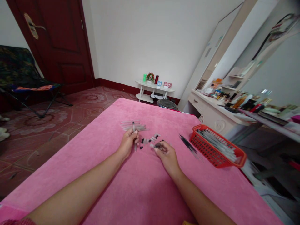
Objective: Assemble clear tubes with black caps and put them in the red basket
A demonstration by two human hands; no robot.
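My left hand [130,140] is closed around a slim, clear pen barrel [134,126] with a dark upper end, held nearly upright over the pink cloth. My right hand [165,151] is closed in a pinch on a small, pale, translucent pen cap [152,146]; the fingers partly hide it. Between the hands lie several short clear and black pen caps [145,141]. Beyond my left hand rests a row of thin, translucent pen barrels [140,127], blurred at their ends.
A red plastic basket [203,151] full of long clear pen parts [217,143] stands at the table's right edge. Beside it lie thin black-tipped sticks [187,143], perhaps refills. A cluttered dresser [211,109] stands beyond, with a folding chair [25,78] at far left.
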